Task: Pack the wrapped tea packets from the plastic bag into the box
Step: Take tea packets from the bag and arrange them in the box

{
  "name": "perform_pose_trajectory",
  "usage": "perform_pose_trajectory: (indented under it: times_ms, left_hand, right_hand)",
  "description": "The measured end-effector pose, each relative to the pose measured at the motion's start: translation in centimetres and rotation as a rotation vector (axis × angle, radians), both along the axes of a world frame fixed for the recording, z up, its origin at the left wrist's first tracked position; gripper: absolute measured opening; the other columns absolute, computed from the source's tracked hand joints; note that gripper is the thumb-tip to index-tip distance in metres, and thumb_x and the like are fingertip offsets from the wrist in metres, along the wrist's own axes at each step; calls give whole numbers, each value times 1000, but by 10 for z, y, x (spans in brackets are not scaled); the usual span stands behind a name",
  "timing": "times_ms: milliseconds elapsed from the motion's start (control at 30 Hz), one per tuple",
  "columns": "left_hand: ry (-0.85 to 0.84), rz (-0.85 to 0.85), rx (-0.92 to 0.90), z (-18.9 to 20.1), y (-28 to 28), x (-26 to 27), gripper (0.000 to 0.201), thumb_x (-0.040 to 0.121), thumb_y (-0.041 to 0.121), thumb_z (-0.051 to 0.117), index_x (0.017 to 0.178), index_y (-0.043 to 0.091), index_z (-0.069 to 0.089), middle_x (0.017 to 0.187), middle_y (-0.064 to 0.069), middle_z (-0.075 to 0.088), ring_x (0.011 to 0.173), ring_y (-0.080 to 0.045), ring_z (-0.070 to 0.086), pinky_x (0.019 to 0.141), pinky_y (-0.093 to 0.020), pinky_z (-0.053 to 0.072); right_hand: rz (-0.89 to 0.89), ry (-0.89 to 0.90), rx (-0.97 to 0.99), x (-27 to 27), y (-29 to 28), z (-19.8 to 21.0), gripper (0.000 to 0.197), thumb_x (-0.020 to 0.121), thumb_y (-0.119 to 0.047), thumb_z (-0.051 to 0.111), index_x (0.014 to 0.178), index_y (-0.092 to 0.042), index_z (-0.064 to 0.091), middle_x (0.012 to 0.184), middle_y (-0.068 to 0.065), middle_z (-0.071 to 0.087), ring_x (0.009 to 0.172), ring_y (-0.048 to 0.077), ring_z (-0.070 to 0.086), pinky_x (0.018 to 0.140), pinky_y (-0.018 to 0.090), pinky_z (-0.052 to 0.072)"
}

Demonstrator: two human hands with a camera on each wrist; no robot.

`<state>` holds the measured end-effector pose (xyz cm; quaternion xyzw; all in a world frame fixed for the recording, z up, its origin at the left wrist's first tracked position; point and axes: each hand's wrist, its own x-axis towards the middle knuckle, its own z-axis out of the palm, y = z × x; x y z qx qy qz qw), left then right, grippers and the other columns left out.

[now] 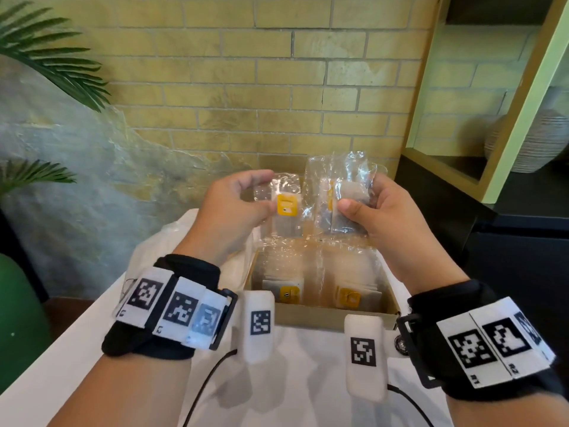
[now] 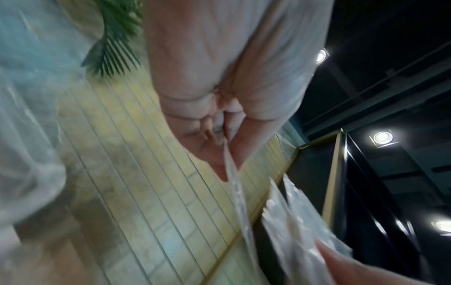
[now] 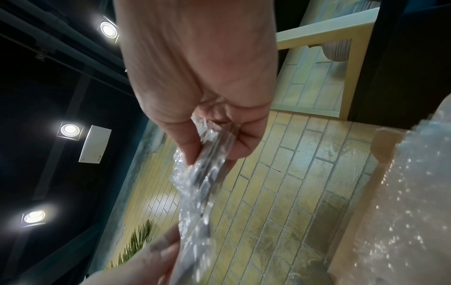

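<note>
While your left hand (image 1: 237, 204) and right hand (image 1: 378, 208) each pinch a wrapped tea packet (image 1: 288, 208) above the box (image 1: 335, 315), lower both inside next.

Packets (image 1: 288, 208) are clear crinkly plastic with a yellow tag showing through, same for the ones down in the box (image 1: 334, 315), which is plain tan cardboard. Table (image 1: 77, 359) is white. Wall (image 1: 246, 72) behind is yellow brick (turning into blotchy grey-blue on the left). Wristbands (image 1: 172, 306) are black with white tiles carrying black square-code patterns. Green palm fronds (image 1: 52, 53) in the corner.
</note>
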<state>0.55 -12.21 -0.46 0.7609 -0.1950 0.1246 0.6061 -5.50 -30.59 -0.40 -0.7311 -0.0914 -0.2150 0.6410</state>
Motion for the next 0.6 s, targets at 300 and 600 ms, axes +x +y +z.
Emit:
perform_pose_trajectory:
  times_ms: [300,600]
  left_hand:
    - [54,-167,-159,-3,-19,-9,30,86,-4,58,91,25,63,84,5,65,70,-7,57,65,-19,49]
    - [334,-240,-145,-16,-25,-6,43,81,-1,66,110,25,47,83,-2,59,79,-12,59,68,-29,54]
  right_hand:
    - [-101,87,46,8,2,-5,45,86,-9,63,126,-16,45,108,18,63,97,30,65,83,39,56]
    - [74,293,-4,11,7,-20,21,85,1,61,105,-4,62,99,16,69,83,22,67,64,25,58]
